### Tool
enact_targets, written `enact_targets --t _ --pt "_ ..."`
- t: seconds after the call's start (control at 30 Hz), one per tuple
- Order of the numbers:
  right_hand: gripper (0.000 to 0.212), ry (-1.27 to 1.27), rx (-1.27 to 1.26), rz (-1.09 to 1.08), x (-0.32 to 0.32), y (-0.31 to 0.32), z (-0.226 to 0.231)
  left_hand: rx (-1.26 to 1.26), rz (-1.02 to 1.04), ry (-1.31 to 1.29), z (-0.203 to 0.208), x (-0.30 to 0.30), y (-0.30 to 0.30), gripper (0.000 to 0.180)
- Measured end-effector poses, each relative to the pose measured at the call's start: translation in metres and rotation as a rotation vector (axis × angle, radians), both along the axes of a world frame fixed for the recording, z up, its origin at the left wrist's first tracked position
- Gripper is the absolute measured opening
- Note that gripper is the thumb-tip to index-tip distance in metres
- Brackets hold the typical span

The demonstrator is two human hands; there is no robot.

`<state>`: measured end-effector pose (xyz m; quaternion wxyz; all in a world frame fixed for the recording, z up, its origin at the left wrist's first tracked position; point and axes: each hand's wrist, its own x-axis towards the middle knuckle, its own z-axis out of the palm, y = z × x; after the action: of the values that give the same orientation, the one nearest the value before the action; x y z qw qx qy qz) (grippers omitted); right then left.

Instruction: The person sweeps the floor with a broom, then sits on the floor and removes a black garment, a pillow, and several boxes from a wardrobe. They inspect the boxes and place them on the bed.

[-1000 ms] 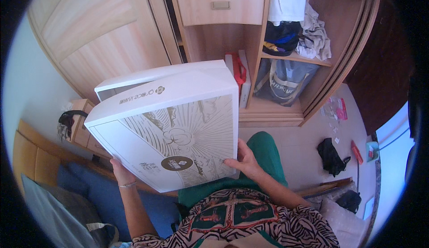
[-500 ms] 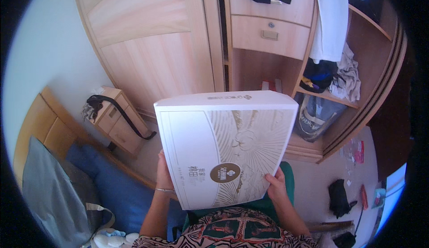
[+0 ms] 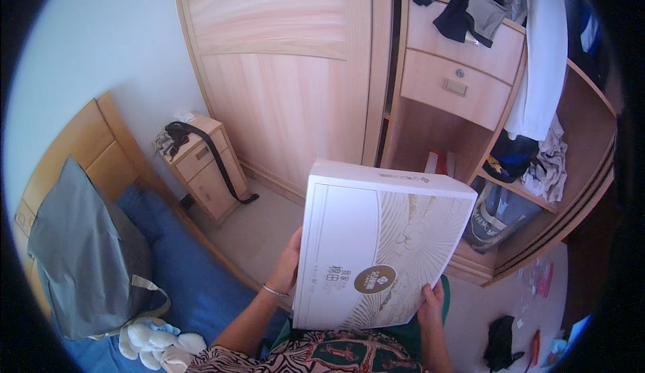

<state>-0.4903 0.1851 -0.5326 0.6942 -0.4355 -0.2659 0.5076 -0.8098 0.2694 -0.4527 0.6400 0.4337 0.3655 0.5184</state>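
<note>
A large flat white box with gold line patterns and a round brown emblem is held up in front of my body, slightly tilted. My left hand, with a bracelet at the wrist, grips its left side; most of the fingers are hidden behind the box. My right hand clasps the lower right edge, thumb on the front face. The box covers part of my patterned shirt.
An open wardrobe with drawers, hanging clothes and a clear bag stands ahead right. A small bedside cabinet carries a black belt. At left, a grey bag and a plush toy lie on the blue bed.
My view has turned to the left, so the room sits farther right in the picture. The box, still in both hands, now appears further right and a little lower.
</note>
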Motion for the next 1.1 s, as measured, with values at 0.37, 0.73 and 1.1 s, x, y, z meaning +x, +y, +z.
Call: enact_targets --t 0.37,0.73,1.1 --pt "0.064 0.030 0.078 0.043 0.007 0.002 0.035 0.252 0.085 -0.114 0.104 -0.001 0.053 0.065" --pt "0.067 0.075 0.046 0.059 0.008 -0.001 0.038 0.352 -0.138 -0.157 0.127 0.005 0.077 0.039" --pt "0.054 -0.200 0.026 0.161 0.018 -0.001 0.044 0.234 -0.265 -0.194 0.132 0.003 0.094 0.030"
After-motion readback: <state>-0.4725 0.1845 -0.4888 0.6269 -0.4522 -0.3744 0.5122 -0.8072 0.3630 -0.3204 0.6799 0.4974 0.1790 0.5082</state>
